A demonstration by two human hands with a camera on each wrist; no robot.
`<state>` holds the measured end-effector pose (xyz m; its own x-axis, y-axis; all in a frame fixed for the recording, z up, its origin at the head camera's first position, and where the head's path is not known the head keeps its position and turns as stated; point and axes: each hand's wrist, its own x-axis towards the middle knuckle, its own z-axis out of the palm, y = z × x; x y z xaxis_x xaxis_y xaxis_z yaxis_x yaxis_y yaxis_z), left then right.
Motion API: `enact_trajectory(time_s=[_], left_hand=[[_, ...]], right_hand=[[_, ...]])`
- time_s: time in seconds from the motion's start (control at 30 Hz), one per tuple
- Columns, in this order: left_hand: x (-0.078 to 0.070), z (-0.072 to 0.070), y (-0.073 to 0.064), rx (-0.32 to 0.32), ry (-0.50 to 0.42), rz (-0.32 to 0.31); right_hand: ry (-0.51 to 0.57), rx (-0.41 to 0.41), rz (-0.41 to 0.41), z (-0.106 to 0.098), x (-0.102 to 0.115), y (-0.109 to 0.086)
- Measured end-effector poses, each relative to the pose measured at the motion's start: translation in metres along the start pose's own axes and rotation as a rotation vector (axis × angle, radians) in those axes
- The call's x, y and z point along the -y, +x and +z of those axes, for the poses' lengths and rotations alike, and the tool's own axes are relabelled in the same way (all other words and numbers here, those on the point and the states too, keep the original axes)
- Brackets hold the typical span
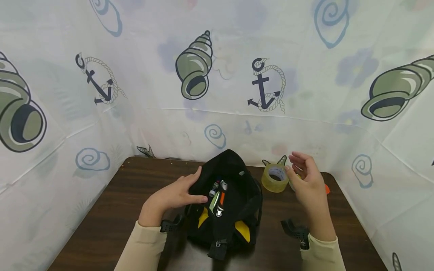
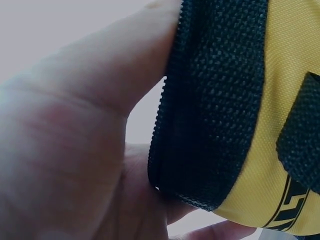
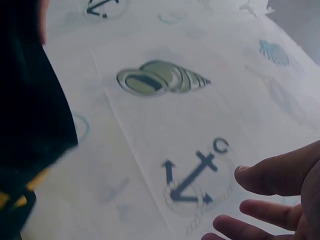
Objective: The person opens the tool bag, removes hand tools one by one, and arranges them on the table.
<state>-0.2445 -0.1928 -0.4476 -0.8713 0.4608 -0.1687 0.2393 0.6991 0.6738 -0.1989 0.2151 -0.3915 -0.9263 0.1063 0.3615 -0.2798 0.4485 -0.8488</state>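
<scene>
A black and yellow tool bag (image 1: 242,210) stands with its mouth wide on the table. My left hand (image 1: 173,195) grips the bag's left rim, thumb inside and fingers outside; up close in the left wrist view, the zipper edge (image 2: 162,115) lies between thumb and fingers. Inside the bag are a small tube with a white label (image 1: 214,189), an orange and silver tool (image 1: 222,198) and a light green item (image 1: 214,202). My right hand (image 1: 306,180) is raised on the right with fingers relaxed and holds nothing, near a roll of clear tape (image 1: 274,182).
Partly hidden behind my right hand are another yellowish roll (image 1: 292,183) and an orange item (image 1: 327,189). The brown table (image 1: 129,203) ends at a white sheet (image 1: 152,75) printed with shells and anchors, which hangs behind and at both sides.
</scene>
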Motion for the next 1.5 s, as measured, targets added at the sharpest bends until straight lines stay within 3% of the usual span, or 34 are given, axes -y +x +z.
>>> enact_trajectory(time_s=[0.2, 0.43, 0.63, 0.77, 0.97, 1.17, 1.5], left_hand=[[-0.001, 0.003, 0.002, 0.005, -0.001, -0.002], [-0.001, 0.003, 0.002, -0.005, 0.006, -0.005], [0.001, 0.003, 0.003, -0.011, 0.014, 0.010], [0.001, 0.002, 0.002, -0.010, 0.022, 0.018], [0.001, 0.004, 0.001, -0.004, 0.021, 0.007], [-0.001, 0.004, 0.000, 0.008, 0.016, 0.003], [-0.002, 0.002, 0.000, 0.001, 0.038, -0.002]], right_hand=[[0.077, 0.137, -0.057, 0.027, 0.013, -0.007], [0.117, 0.338, -0.107, 0.061, 0.033, -0.001], [0.051, 0.569, 0.003, 0.094, 0.047, 0.014], [-0.026, 0.661, 0.111, 0.122, 0.048, 0.025], [-0.094, 0.656, 0.226, 0.156, 0.030, 0.038], [-0.104, 0.649, 0.338, 0.183, -0.008, 0.043], [-0.150, 0.636, 0.412, 0.197, -0.044, 0.040]])
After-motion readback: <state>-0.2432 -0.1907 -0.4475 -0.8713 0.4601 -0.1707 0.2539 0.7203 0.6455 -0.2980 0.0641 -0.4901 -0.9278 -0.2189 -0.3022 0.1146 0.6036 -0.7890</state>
